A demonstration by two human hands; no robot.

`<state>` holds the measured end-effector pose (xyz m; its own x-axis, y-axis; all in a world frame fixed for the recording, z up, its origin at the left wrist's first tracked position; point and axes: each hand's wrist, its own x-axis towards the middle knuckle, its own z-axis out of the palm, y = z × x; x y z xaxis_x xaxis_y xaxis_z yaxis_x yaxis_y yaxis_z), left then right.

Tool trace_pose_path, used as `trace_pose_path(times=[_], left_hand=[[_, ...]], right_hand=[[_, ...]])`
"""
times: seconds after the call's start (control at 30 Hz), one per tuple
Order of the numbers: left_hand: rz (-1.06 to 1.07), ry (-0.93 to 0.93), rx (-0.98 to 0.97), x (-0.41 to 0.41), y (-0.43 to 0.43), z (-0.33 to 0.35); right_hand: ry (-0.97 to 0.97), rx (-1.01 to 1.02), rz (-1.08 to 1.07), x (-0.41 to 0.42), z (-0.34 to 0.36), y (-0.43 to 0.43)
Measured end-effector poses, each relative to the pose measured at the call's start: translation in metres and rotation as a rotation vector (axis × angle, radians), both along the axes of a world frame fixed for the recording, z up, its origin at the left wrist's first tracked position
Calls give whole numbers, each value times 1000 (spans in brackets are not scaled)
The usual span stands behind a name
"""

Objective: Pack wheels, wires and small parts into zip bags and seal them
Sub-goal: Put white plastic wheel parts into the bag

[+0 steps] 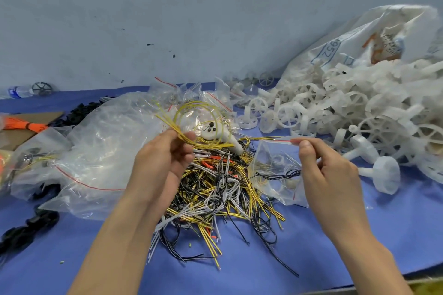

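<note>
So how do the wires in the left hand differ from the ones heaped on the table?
The held wires are all yellow and looped in a coil, pinched by the left hand. The wire pile mixes yellow, black and white, tangled loose on the blue table. Both are thin and bendy.

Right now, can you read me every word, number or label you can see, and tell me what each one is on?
"952", in blue, rotated: on the big white woven plastic sack spilling white wheels.
Handwriting on the brown cardboard tag inside that sack: too blurred to read.
Blue label on the clear plastic bottle at far left: too small to read.
</note>
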<state>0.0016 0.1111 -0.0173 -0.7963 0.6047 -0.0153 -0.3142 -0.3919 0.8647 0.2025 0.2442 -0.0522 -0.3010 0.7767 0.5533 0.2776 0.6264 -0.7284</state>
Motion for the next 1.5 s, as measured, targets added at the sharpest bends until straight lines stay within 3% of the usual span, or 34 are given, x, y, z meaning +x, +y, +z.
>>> trace_pose_path(times=[0.37, 0.67, 0.7, 0.83, 0.97, 1.1, 1.23, 1.33, 1.5], left_hand=[[-468, 62, -406, 53, 39, -10], [-558, 86, -380, 77, 68, -11], [-561, 206, -385, 77, 69, -12], [-330, 1155, -577, 74, 63, -18], [-229, 1388, -461, 65, 39, 0], [-68, 1865, -596, 62, 23, 12], [-272, 2069, -655, 90, 49, -6], [-273, 2169, -672, 91, 71, -22], [-404, 2060, -835, 97, 99, -36]], right_hand=[[4, 2, 9, 2, 0, 1], [-65, 22, 36, 7, -3, 5], [-65, 19, 38, 8, -3, 5], [-60, -6, 61, 10, -2, 6], [-14, -22, 41, 12, 0, 5], [-4, -34, 78, 11, 1, 5], [-47, -44, 175, 8, 4, 4], [-93, -30, 195, 9, 3, 7], [-195, 25, 228, 11, 4, 5]])
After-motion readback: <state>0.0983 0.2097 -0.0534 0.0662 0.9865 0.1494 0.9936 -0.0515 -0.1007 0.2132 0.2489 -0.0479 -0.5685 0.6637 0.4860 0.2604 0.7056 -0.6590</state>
